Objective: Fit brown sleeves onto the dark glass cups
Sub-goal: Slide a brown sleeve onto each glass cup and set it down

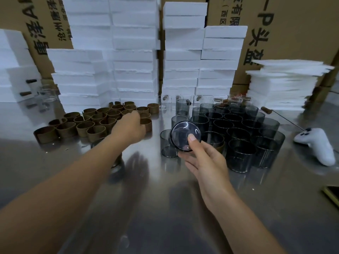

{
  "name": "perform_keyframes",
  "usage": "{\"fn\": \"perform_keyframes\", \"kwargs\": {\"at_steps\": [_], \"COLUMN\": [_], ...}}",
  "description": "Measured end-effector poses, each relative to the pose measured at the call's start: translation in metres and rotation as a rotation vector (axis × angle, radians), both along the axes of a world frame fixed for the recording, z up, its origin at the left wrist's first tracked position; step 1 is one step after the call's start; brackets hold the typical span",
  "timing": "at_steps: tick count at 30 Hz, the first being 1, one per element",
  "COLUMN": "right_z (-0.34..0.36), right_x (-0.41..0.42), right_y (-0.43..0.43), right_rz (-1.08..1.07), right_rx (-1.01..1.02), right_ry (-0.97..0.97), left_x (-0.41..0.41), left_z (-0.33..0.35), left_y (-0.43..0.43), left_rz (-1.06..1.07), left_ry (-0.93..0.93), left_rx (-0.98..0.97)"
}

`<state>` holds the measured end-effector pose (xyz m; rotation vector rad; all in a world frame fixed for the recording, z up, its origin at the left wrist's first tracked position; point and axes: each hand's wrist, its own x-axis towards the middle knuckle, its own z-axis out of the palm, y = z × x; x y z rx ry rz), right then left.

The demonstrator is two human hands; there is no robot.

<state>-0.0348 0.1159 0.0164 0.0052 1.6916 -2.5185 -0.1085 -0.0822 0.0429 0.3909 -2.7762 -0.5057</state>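
Observation:
Several brown sleeves stand in a cluster on the steel table at left centre. My left hand reaches over their right edge, its fingers curled around a sleeve there; the fingertips are hidden. Several dark glass cups stand grouped at right centre. My right hand grips one dark glass cup tilted with its round base facing me, thumb pressed on the base.
Stacks of white foam boxes and cardboard cartons wall off the back. Thin foam sheets are piled at right. A white controller lies beside the cups. Clear glasses stand at the far left.

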Motion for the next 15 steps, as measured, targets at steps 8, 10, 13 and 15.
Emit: {"fn": "perform_keyframes", "kwargs": {"at_steps": [8, 10, 13, 15], "right_z": [-0.003, -0.003, -0.003, -0.003], "right_x": [-0.001, -0.001, -0.002, -0.001], "right_y": [-0.002, -0.002, -0.003, -0.004], "right_rz": [0.051, 0.056, 0.058, 0.055], "right_rx": [-0.039, -0.050, -0.036, -0.022], "right_ry": [-0.003, -0.006, -0.001, 0.000], "left_x": [-0.024, -0.027, -0.028, -0.025], "left_z": [-0.012, -0.013, -0.012, -0.008], "left_y": [-0.010, -0.011, -0.011, -0.011], "left_rz": [0.058, 0.055, 0.058, 0.068], "left_ry": [-0.243, -0.236, -0.243, -0.229], "left_rx": [-0.199, -0.205, -0.232, -0.252]}}
